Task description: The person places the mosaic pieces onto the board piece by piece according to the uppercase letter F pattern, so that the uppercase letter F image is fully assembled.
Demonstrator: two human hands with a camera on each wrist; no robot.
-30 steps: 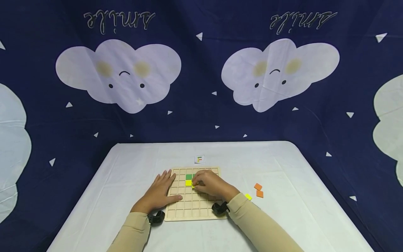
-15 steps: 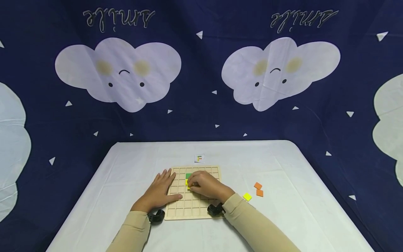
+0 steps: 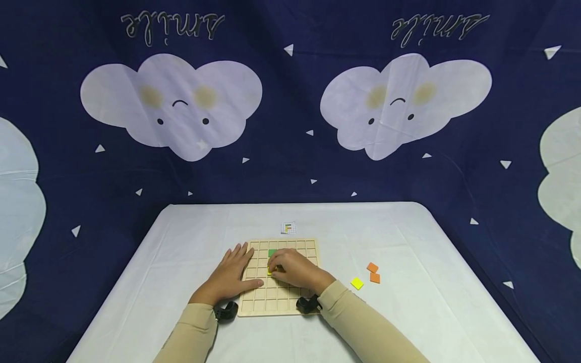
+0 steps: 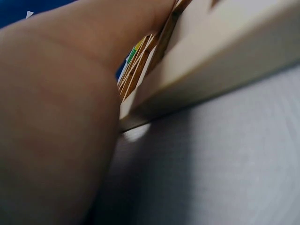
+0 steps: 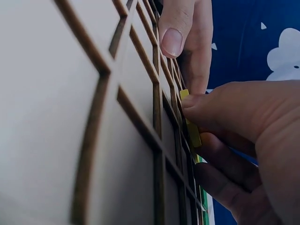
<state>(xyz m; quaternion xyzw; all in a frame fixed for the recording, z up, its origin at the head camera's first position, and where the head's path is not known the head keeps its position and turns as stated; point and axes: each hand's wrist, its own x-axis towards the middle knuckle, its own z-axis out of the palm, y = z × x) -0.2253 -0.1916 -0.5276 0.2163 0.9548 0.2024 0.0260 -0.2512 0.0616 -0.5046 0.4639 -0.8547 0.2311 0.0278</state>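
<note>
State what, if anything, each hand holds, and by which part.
The fingers of the right hand pinch a yellow tile, covering its middle in the right wrist view; contact behind is hidden. The left hand holds nothing, resting over the board's edge.

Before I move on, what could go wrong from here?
The pinched yellow tile could catch on the ridges of the board and sit crooked. The right hand, close beside the green tile, might nudge it. If the left hand pushes, the board could slide.
</note>
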